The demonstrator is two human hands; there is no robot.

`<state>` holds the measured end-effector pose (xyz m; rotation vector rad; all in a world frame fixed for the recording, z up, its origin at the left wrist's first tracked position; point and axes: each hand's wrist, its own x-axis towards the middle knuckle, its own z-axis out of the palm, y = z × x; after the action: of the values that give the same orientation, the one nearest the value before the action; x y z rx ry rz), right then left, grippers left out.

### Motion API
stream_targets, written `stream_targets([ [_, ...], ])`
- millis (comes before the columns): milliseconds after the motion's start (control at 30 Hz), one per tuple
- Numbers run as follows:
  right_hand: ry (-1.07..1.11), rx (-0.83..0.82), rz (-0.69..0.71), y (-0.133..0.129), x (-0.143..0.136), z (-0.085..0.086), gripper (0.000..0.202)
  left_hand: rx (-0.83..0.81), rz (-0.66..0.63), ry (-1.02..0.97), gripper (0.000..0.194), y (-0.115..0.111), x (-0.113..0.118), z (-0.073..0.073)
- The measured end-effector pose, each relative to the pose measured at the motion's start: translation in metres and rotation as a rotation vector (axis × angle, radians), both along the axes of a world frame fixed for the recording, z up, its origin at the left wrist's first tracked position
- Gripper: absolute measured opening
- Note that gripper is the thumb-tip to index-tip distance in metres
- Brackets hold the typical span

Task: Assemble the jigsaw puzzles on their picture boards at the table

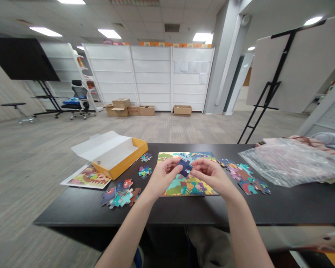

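Observation:
A dark blue jigsaw puzzle piece (185,168) is held up between my two hands, above a colourful puzzle (173,188) that lies flat on the black table. My left hand (165,175) pinches its left edge between thumb and fingers. On the other side, my right hand (210,174) has thumb and fingertips closed at its right edge. Part of the puzzle is hidden behind the hands and the piece. Loose puzzle pieces (123,196) lie in a heap to the left, and more loose pieces (244,175) are spread to the right.
An open yellow box (128,158) with a white inside stands at the table's back left, partly over a picture sheet (86,176). Clear plastic bags (290,162) lie on the right of the black table (178,212). Cardboard boxes (147,110) sit by white shelves beyond.

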<state>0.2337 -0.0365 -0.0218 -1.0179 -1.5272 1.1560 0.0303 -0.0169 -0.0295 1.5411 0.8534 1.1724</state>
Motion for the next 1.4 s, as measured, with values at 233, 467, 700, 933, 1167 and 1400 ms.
stream_targets([
  [233,-0.047,0.019,-0.025,0.002,0.002,-0.001,0.032,0.124,-0.046,0.139,0.028,0.0,-0.005,0.003],
  [467,-0.039,0.006,-0.028,0.004,-0.004,-0.003,0.03,0.107,-0.012,0.156,0.031,0.001,-0.002,-0.001],
  [700,-0.078,0.045,-0.089,0.012,-0.005,-0.011,0.022,0.365,0.114,0.314,0.019,0.0,-0.005,0.001],
  [933,-0.111,0.012,-0.138,0.017,-0.009,-0.017,0.013,0.385,-0.016,0.406,0.048,0.007,-0.012,0.0],
  [1167,-0.163,0.076,-0.212,0.02,-0.008,-0.015,0.009,0.453,0.184,0.915,0.037,0.051,-0.039,-0.007],
  [1400,-0.131,0.092,-0.272,0.02,0.028,-0.015,0.018,0.344,0.21,1.064,0.043,0.13,-0.06,-0.031],
])
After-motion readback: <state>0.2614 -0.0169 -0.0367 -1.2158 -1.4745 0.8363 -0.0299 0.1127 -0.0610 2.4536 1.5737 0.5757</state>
